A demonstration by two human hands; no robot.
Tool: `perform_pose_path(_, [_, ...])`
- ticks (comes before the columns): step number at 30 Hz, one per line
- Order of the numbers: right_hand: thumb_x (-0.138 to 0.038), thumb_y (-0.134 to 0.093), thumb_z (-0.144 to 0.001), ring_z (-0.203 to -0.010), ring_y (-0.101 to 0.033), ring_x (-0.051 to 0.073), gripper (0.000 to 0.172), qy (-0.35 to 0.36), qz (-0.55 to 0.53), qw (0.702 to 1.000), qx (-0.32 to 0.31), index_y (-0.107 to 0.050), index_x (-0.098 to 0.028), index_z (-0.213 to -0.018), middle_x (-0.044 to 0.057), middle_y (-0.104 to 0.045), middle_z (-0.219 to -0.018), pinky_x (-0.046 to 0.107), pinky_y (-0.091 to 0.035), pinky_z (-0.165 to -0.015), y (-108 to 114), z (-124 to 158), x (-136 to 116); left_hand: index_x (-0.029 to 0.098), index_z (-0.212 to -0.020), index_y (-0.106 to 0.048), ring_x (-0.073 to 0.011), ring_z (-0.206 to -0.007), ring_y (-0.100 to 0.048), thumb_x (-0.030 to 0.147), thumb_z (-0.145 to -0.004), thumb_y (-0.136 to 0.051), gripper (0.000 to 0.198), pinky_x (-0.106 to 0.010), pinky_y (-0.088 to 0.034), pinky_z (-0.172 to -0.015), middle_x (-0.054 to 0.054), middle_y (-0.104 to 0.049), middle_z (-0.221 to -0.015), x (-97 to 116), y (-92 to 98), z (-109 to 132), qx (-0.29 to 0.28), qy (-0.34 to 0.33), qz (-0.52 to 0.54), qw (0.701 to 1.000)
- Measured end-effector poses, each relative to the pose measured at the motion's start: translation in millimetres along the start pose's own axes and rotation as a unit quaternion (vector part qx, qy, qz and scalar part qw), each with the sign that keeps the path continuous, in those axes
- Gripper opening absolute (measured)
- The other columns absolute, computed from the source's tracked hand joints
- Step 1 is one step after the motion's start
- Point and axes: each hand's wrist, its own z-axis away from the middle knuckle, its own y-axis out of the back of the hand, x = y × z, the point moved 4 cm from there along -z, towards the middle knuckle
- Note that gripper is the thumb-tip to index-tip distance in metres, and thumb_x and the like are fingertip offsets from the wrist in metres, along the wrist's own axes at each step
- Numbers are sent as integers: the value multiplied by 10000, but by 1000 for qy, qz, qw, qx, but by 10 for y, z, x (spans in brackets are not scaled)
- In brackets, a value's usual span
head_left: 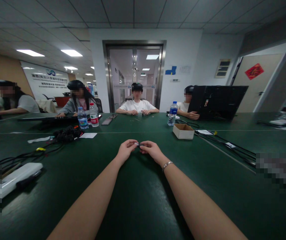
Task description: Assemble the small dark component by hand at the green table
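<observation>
Both of my hands meet above the green table (pixel 137 180), near the middle of the view. Between their fingertips is a small dark and silvery object (pixel 139 144), too small to make out. My left hand (pixel 127 150) pinches its silvery left end. At its dark right end, my right hand (pixel 153 150) is closed, with a silver bracelet on the wrist. Farther right stands an open cardboard box (pixel 183 132) with pale sides.
Bottles (pixel 82 118) and a black cable bundle (pixel 66 134) stand at left, with a white power strip (pixel 20 176) nearer. A blue-labelled bottle (pixel 173 114), cables (pixel 238 151) and a black monitor (pixel 218 101) are at right. A person (pixel 137 101) sits opposite; others sit along the table.
</observation>
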Motion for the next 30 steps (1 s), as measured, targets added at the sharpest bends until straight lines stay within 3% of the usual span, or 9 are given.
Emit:
perform_pose_path(21, [-141, -684, -745, -550, -623, 81, 137, -15, 10, 1000, 18, -646, -115, -874, 28, -668, -707, 158, -504, -492, 12, -19, 1, 163, -955, -656, -222, -996, -622, 260, -686, -701, 290, -376, -463, -912, -99, -683, -1029, -75, 27, -71, -8, -55, 6, 998])
perform_pose_path(30, [-175, -734, -691, -576, -627, 85, 220, 1, -2, 1000, 9, -649, -124, -888, 29, -675, -742, 176, -508, -518, 33, -30, 28, 169, -912, -651, -215, -960, -634, 303, -692, -721, 267, -358, -477, -876, -91, -693, -980, -71, 28, -56, 4, -34, -7, 999])
